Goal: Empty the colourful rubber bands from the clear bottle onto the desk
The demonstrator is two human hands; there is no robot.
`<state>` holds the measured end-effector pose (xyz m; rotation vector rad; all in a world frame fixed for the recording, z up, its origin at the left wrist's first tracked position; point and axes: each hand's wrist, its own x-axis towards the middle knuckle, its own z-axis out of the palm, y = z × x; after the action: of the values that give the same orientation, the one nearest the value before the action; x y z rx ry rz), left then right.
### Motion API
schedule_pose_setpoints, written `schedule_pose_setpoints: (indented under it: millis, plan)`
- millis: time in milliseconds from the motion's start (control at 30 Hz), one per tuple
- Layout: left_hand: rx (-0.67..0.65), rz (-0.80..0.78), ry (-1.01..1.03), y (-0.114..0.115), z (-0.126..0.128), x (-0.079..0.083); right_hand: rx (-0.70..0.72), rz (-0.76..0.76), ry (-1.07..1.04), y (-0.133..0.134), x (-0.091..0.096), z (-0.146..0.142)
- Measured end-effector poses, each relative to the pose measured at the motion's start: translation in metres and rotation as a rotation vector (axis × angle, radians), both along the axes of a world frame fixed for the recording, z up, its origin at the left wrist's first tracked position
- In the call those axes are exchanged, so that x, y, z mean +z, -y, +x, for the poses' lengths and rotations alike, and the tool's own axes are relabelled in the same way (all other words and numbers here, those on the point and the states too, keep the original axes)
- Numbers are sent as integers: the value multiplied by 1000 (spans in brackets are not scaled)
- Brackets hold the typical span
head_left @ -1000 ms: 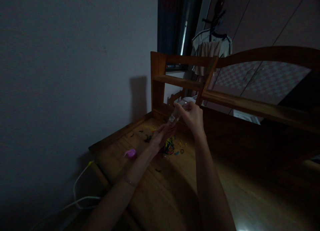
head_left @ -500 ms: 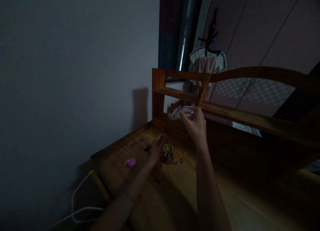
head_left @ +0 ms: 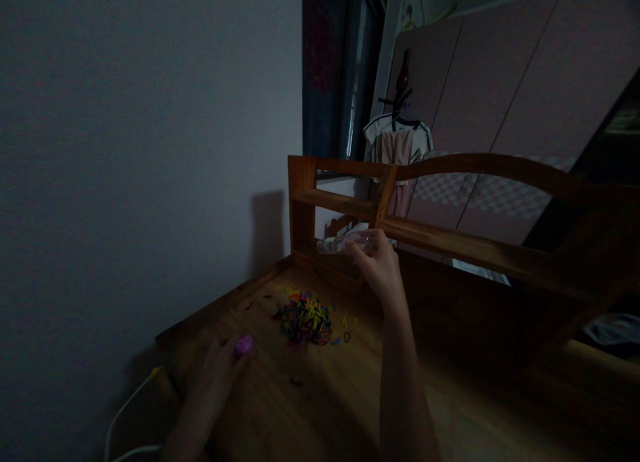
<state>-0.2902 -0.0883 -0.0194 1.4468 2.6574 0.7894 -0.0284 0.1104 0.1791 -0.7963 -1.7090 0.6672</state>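
Note:
My right hand (head_left: 377, 259) is raised above the table, its thumb and fingers closed round a clear plastic bottle (head_left: 337, 244). The bottle lies nearly level in the grip, with its narrower end to the left; part of it is hidden by the fingers. Low on the left, my left hand (head_left: 215, 369) has its thumb and fingers around a small round purple cap (head_left: 243, 345) at the tabletop. A heap of small multicoloured rubber bands (head_left: 305, 317) lies between the two hands, below the bottle.
The wooden tabletop (head_left: 345, 395) carries a few stray bands around the heap. A wooden shelf rail (head_left: 465, 245) runs along its far side. On the left stands a pale wall (head_left: 150, 149), with a white cable (head_left: 120, 409) below the table edge. Clothes (head_left: 397, 142) hang behind.
My left hand has moved left from the heap of rubber bands to the purple cap, uncovering the heap. My right hand still holds the bottle up. The view has shifted slightly.

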Motion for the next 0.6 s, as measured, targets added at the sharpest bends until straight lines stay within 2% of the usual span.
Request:
schedule_pose_setpoints:
  millis: [67, 133, 233, 300, 367, 433, 533, 600]
  plan:
    - [14, 90, 97, -5, 0, -1, 61, -34, -2, -5, -2, 6]
    - [-14, 230, 261, -9, 8, 8, 197, -104, -5, -9, -2, 17]
    - [-139, 429, 675, -12, 34, 34, 474, -213, 3, -8, 2, 39]
    - [-179, 475, 852, -13, 57, 53, 632, -252, 33, -2, 7, 51]
    - [-138, 509, 926, -15, 82, 68, 749, -266, 79, 7, 12, 56]
    - [-187, 543, 964, -17, 103, 80, 829, -268, 125, 14, 15, 54]
    - [-273, 574, 997, -22, 122, 89, 867, -250, 161, 20, 16, 48]
    - [-272, 605, 998, -24, 127, 92, 858, -236, 176, 20, 16, 47]
